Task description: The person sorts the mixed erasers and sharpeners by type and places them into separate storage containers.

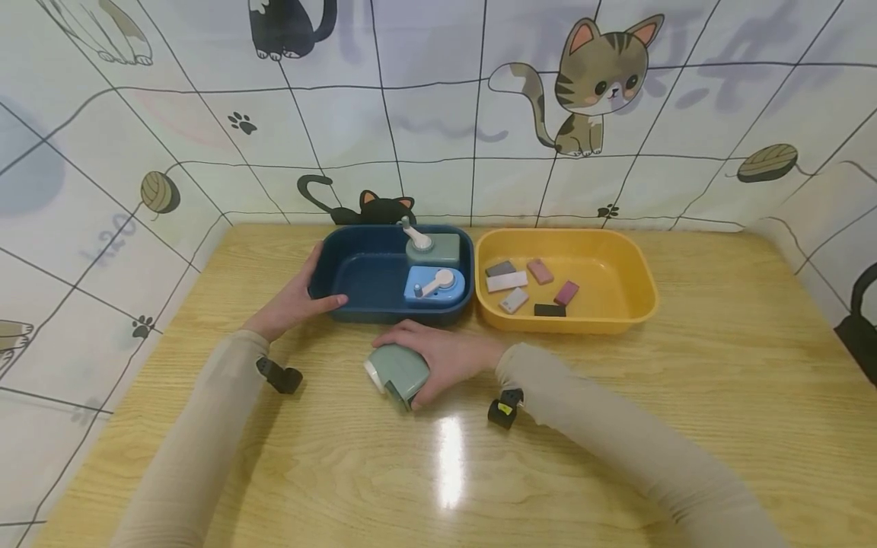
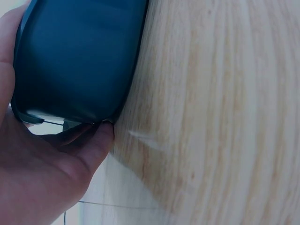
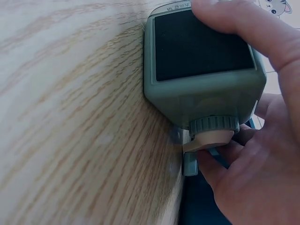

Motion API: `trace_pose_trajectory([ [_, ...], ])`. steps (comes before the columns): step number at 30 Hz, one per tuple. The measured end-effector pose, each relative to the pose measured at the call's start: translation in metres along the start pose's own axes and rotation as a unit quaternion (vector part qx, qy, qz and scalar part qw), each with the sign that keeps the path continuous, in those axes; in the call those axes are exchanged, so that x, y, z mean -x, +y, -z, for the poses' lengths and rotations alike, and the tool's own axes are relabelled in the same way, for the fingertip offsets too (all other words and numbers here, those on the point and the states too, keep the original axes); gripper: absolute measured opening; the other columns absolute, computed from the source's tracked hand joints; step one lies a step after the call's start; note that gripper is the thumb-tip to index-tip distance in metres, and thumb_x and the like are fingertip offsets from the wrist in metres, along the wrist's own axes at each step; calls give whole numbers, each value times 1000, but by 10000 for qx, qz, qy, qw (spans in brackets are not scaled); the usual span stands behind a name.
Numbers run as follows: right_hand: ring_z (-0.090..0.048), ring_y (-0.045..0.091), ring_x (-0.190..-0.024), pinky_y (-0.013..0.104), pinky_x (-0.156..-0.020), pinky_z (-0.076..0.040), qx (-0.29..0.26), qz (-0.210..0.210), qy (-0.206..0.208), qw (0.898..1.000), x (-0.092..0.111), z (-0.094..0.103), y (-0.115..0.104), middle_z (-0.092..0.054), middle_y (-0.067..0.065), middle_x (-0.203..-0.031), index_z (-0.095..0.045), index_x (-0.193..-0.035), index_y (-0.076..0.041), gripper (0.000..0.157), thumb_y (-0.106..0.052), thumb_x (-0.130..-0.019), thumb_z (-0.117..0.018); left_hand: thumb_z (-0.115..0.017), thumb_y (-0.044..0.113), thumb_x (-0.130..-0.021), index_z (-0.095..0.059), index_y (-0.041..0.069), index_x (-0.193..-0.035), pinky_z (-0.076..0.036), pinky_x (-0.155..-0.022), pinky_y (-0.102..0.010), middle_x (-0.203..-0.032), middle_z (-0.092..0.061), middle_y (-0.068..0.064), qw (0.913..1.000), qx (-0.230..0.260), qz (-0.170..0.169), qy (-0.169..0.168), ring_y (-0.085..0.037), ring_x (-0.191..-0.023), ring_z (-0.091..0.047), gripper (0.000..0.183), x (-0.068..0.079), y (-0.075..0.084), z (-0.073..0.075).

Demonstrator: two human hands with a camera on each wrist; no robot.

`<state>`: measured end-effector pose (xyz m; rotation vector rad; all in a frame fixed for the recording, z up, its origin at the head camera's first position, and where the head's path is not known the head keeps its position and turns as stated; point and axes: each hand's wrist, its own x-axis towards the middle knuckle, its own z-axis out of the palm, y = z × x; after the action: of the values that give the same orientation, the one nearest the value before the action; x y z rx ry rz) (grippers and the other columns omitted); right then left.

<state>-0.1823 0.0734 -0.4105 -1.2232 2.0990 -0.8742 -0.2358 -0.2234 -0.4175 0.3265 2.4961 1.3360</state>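
My left hand (image 1: 291,301) grips the left end of a dark blue plastic bin (image 1: 366,278), thumb over the front rim. In the left wrist view its fingers lie along the bin's wall (image 2: 77,61). My right hand (image 1: 452,356) holds a green crank pencil sharpener (image 1: 403,369) lying tilted in front of the blue bin. The right wrist view shows this sharpener's dark panel (image 3: 201,47), ribbed collar and beige crank (image 3: 212,139). Inside the blue bin, at its right end, sit a green crank sharpener (image 1: 438,250) and a light blue one (image 1: 433,286).
Against the blue bin's right side stands a yellow bin (image 1: 606,285) with several small blocks like erasers, among them a white one (image 1: 507,281) and a black one (image 1: 550,310). Both bins stand on a wooden table (image 1: 356,472) near the cat-printed wall covering (image 1: 438,122).
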Motion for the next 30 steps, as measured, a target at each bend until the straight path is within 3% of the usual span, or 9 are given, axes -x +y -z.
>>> trace_pose_trajectory([
  [8, -42, 14, -112, 29, -90, -42, 39, 16, 22, 10000, 0, -1, -1, -37, 0, -136, -37, -146, -17, 90, -28, -71, -85, -72, 34, -87, 11, 29, -154, -3, -113, -55, -161, 9, -3, 10000, -19, 65, -19, -25, -145, 6, 107, 0, -1, -1],
  [16, -44, 13, -111, 29, -88, -42, 119, -83, -89, 9999, 1, -1, -8, -38, -3, -136, -37, -147, -25, 89, -35, -71, -84, -72, 33, -87, 11, 29, -154, -3, -113, -56, -161, 9, -4, 10000, 21, 45, -11, -26, -145, 6, 106, 0, 0, 0],
  [25, -44, 12, -110, 28, -88, -43, 130, 277, -6, 9995, 3, 2, -22, -37, -2, -137, -37, -147, -21, 90, -32, -71, -84, -69, 23, -89, 14, 22, -154, 0, -112, -57, -160, 14, -9, 9995, 155, 215, -178, -30, -144, 10, 106, 0, 2, 1],
  [30, -44, 12, -109, 27, -87, -43, 127, 509, 85, 9986, 2, 5, -28, -38, 0, -137, -38, -146, -17, 89, -32, -71, -84, -70, 27, -89, 14, 26, -154, -2, -112, -58, -160, 14, -7, 9995, 124, 250, -160, -30, -145, 9, 107, 0, 1, 1],
])
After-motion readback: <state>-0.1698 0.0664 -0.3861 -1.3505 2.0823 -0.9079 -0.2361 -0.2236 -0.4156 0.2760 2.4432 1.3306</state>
